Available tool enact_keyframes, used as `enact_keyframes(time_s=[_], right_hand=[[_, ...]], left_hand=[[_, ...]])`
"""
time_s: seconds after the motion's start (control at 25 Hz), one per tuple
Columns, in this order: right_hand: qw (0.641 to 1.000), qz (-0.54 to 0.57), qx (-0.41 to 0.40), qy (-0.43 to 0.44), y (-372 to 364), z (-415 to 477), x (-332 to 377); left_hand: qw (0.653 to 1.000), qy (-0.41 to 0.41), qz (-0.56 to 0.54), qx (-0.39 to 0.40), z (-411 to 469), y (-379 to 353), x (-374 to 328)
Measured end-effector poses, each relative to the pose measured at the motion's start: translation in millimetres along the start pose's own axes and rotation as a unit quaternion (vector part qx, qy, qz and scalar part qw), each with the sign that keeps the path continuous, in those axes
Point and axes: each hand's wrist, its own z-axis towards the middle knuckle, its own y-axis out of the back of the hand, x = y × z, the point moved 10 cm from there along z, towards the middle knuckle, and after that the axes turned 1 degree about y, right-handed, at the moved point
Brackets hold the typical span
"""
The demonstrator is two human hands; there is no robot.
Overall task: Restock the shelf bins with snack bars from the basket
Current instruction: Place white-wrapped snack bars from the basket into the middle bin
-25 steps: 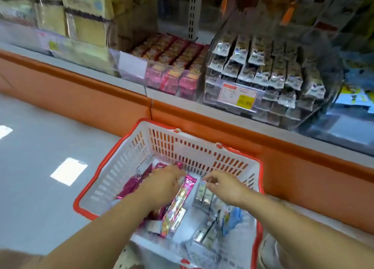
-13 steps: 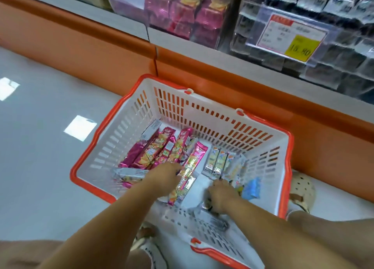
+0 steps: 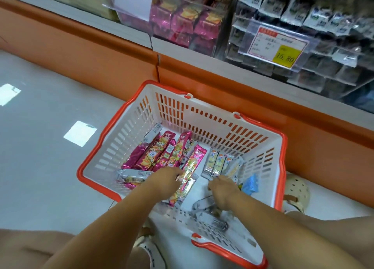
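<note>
Head view | left hand [image 3: 165, 180] grasping pink snack bar [image 3: 194, 161] | right hand [image 3: 222, 190] fingers: cannot tell | basket [image 3: 202, 110] holds many bars | progress: early

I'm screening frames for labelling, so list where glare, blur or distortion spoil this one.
Head view: two bright light reflections glare on the floor; the clear bin fronts haze the pink packs behind; the wide-angle lens bows the orange shelf base; wrappers near the right hand smear, while the price tag reads clearly.
</note>
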Motion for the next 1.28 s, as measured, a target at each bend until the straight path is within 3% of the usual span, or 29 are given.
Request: enact_keyframes(time_s=[0.12,0.2,0.32,0.4,0.64,0.92,1.0,1.12,1.16,1.2,1.28], right_hand=[[1.000,0.012,0.011,0.004,1,-4,-4],[0.992,0.119,0.030,0.010,4,-8,-5],[0.916,0.401,0.019,0.001,26,-24,-16],[0.863,0.505,-0.013,0.017,52,-39,-23],[0.807,0.581,-0.084,0.056,121,-99,-40],[0.763,0.603,-0.218,0.080,204,-194,-67],[0.689,0.664,-0.283,0.065,223,-221,-85],[0.490,0.779,-0.384,0.081,244,-263,-110],[0.446,0.791,-0.411,0.083,249,-273,-115],[0.423,0.792,-0.433,0.085,254,-281,-117],[0.425,0.778,-0.455,0.083,267,-289,-116]], left_hand=[[1.000,-0.009,-0.002,-0.011,-9,4,-4],[1.000,-0.012,-0.002,-0.012,-15,5,-4],[1.000,-0.024,-0.008,-0.006,-26,7,-10],[0.998,-0.042,-0.041,-0.008,-33,13,-23],[0.966,-0.069,-0.242,-0.063,-63,81,-62],[0.915,-0.127,-0.380,-0.036,-104,145,-139],[0.901,-0.147,-0.407,-0.032,-114,160,-161],[0.872,-0.191,-0.450,-0.023,-126,176,-206],[0.862,-0.207,-0.461,-0.034,-130,182,-222],[0.852,-0.223,-0.471,-0.054,-133,189,-238],[0.830,-0.255,-0.486,-0.102,-136,205,-268]])
